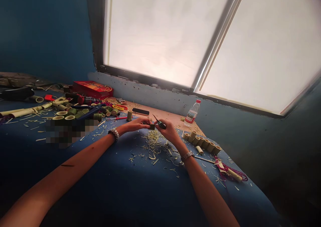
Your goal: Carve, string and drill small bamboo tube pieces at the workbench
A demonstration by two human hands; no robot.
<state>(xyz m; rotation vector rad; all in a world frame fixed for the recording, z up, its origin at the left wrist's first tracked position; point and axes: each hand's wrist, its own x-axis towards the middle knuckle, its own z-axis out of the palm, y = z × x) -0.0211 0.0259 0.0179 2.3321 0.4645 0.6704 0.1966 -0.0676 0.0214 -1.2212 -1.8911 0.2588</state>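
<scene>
My left hand (139, 124) is closed on a short green bamboo piece (152, 127), held out over the blue table cover (120, 176). Closed round the dark handle of a knife (160, 123) is my right hand (168, 132); the thin blade points up and to the left, just above the bamboo piece. Beneath both hands lies a heap of pale shavings (154, 139). One upright bamboo section (129, 115) stands behind my left hand, beside a black phone-like slab (140, 111).
Several cut bamboo rings (205, 143) stand in a row at right, near purple cord (233, 173). A water bottle (192, 114) stands behind them. At left are bamboo pieces (71, 112), tools and a red box (92, 89). The window wall bounds the far side.
</scene>
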